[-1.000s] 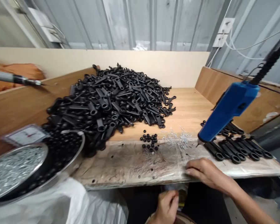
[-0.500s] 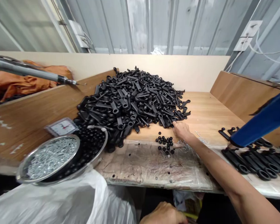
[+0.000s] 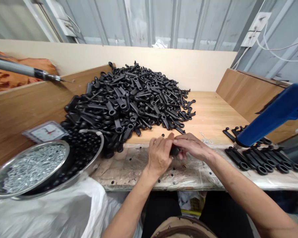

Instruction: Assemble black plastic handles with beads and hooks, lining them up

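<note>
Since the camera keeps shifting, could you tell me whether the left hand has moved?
Yes: the left hand rose from below the bench edge onto it, meeting the right hand.

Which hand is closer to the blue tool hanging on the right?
Right. The right hand is at the bench's front edge, nearer the blue tool; the left hand meets it around a small black part, farther left.

Both forearms reach forward and converge at centre. Left hand point(image 3: 159, 154) curled, knuckles up, fingers closed. Right hand point(image 3: 192, 147) meets it fingertip to fingertip, fingers bent in a pinch
</note>
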Tool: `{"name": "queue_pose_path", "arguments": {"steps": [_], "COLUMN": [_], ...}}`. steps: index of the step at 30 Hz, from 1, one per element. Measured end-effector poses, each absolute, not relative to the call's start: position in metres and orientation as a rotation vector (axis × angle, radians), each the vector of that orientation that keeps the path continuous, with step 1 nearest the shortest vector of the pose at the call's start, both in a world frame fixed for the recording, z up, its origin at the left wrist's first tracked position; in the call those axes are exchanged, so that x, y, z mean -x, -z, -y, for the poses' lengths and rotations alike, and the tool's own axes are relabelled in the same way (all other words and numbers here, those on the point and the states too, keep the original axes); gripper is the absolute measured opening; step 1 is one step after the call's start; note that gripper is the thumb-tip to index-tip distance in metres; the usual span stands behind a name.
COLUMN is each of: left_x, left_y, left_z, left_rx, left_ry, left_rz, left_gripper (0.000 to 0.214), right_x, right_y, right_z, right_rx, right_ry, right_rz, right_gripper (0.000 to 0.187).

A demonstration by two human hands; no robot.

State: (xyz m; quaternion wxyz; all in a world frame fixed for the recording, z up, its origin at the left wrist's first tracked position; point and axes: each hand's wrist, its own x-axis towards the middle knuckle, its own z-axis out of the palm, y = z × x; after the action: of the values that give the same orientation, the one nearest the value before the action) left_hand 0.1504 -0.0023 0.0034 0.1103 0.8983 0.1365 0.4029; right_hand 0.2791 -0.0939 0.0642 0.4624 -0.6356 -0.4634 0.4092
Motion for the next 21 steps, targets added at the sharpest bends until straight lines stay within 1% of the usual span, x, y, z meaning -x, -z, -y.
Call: {"name": "queue_pose_path", "arguments": {"steps": [2,5,7,10,14,17,21], "left_x": [-0.148,-0.141,-0.14,-0.144,-0.151,-0.151,-0.148], "left_y": [0.006,0.02,0.025,0.026,0.019,0.013,0.011], "left_z": [-0.003,-0.008,-0.008,-0.007,-0.004,-0.004,-0.005], "left_rx": [-2.427,-2.009,-1.773,-1.479,-1.147,-1.003,-0.977], "left_ry": [-1.111,-1.067,-1.052,-1.005,-0.915,-0.835,-0.761], "left_rz": [-0.552,-0.766,-0.819,-0.766,-0.611,-0.543,-0.457], "left_gripper": [0.04,0.027,0.024,0.025,0.028,0.031,0.032], "right_x": [-0.285,-0.3,-0.302,-0.291,-0.283,-0.286,-0.281], "right_y": [-0.055,-0.036,-0.028,-0.022,-0.014,-0.006,-0.002], "right_z": [0.093,0.093,0.097,0.103,0.1,0.099,0.116], "right_rx": [1.594,1.8,1.933,2.136,2.371,2.346,1.956], "right_ry": [-0.899,-0.594,-0.491,-0.451,-0.398,-0.364,-0.474], "right_rz": [1.179,1.396,1.628,1.851,1.858,1.809,1.586], "right_gripper": [0.03,0.02,0.014,0.01,0.01,0.015,0.021]}}
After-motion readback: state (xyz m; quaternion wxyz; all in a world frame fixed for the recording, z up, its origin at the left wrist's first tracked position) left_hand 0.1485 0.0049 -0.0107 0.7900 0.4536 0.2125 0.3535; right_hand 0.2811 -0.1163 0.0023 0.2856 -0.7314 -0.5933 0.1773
